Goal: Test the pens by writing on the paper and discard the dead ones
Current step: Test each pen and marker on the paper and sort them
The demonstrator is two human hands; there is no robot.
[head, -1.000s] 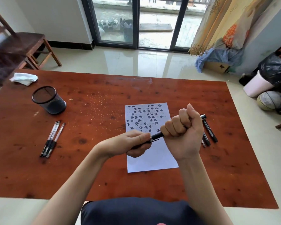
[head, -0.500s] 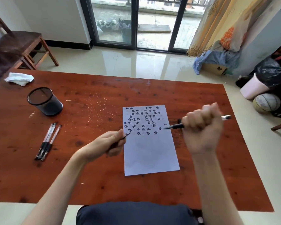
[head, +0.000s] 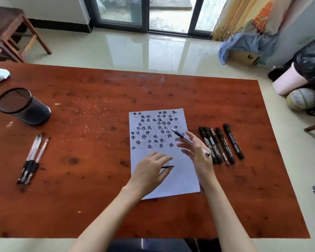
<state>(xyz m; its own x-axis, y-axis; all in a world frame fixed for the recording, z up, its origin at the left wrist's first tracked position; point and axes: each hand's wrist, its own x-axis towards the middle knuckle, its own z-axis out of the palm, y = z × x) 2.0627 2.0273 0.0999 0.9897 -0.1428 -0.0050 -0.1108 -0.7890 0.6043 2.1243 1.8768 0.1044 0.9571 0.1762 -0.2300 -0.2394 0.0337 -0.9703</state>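
With my right hand (head: pixel 198 153) loosely gripping the uncapped pen (head: pixel 182 136) and left hand (head: pixel 149 171) pinching its cap (head: pixel 167 166), I next need tip on paper (head: pixel 171 182).

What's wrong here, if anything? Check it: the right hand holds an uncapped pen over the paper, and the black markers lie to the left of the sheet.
One thing is wrong: the black markers lie to the right of the paper, as the head view shows. The rest stands: the right hand holds an uncapped pen over the sheet.
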